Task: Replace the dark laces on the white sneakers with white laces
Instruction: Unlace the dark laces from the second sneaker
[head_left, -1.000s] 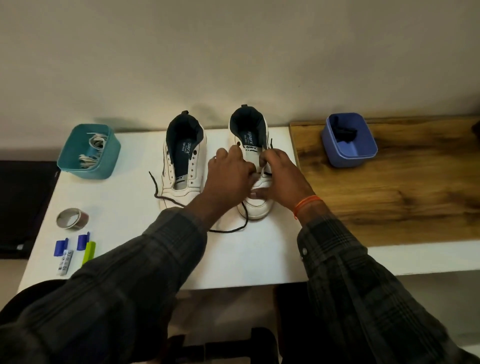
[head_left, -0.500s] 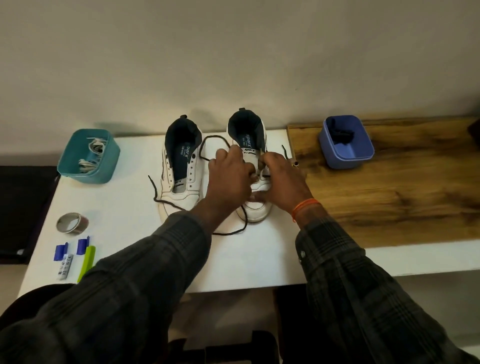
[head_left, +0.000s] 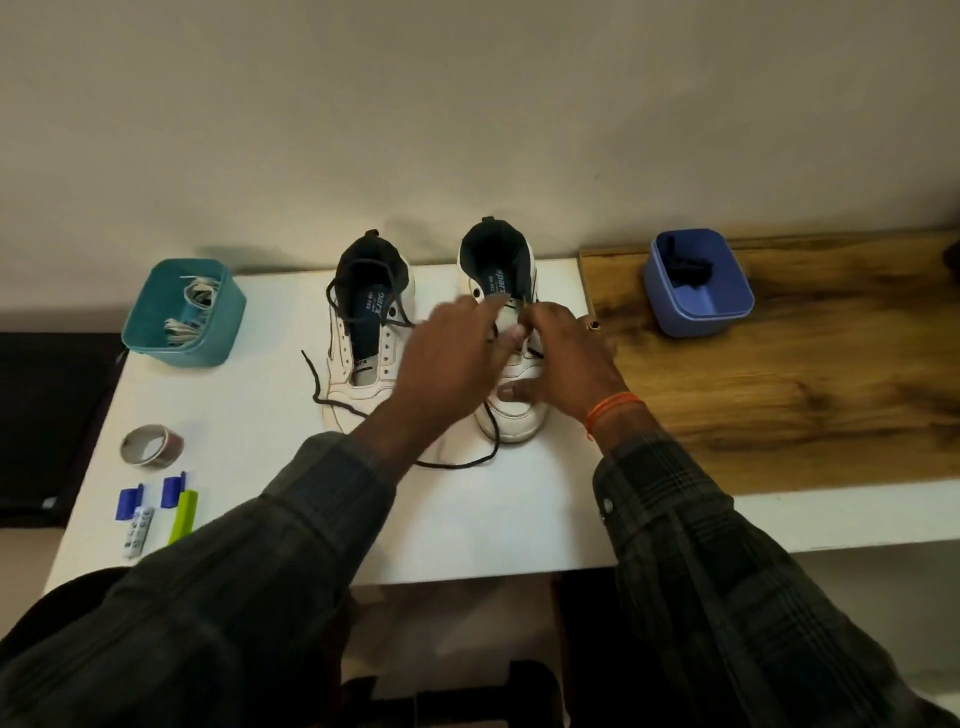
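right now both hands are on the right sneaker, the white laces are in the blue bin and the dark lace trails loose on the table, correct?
Not quite: the head view shows the white laces in the teal bin; the blue bin holds something dark. The rest stands.

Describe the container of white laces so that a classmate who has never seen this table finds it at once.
Start at the white table and go to its far left corner, left of both sneakers. The teal tub stands there with pale laces heaped inside, unlike the blue tub on the wooden top.
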